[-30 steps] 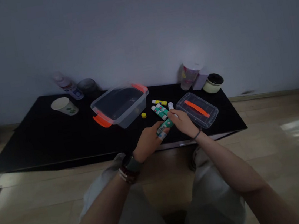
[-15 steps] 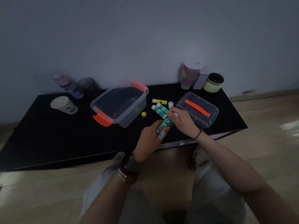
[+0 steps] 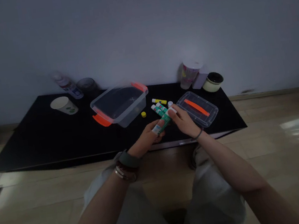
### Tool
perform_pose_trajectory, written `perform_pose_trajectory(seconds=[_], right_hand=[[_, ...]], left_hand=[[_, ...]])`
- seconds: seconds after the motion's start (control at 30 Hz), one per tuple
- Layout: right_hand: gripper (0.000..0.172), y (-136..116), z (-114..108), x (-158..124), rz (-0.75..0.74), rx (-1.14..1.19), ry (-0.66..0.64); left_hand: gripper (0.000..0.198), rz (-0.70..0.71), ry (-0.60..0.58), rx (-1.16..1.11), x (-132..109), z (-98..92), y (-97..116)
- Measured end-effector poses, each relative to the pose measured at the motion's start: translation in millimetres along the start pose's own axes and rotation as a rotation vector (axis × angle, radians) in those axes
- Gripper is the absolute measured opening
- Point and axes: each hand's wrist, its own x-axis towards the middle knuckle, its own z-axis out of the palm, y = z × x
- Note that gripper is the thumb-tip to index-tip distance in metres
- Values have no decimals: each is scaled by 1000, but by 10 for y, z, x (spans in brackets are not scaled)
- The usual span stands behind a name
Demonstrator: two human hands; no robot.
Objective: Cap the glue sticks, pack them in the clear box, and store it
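Fingers of the left hand (image 3: 146, 138) and right hand (image 3: 184, 122) are gripping a green glue stick (image 3: 163, 123); other glue sticks (image 3: 158, 110) are lying outside the clear tub (image 3: 120, 107), its lid (image 3: 204, 115) off.

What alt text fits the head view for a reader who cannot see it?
The left hand and right hand both grasp a green glue stick over a black table, between a clear orange-handled storage box and its lid.

The dim head view looks down, apparently close above the left hand (image 3: 145, 139) and right hand (image 3: 184, 121).
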Motion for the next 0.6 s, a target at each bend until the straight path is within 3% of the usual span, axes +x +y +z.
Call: perform_pose_trajectory(seconds=[0.13,0.23,0.4,0.6], right_hand=[[46,73,20,24,47,-80,35],[45,123,62,37,59,-72,81],[39,112,127,-5,-29,6,35],[51,54,141,-55,-123,120,-48]], left_hand=[[37,181,230,533,-27,-14,-8],[34,269,284,785,-3,-80,-31],[33,455,295,912,59,-218,-85],[35,471,424,764,78,-349,-4]])
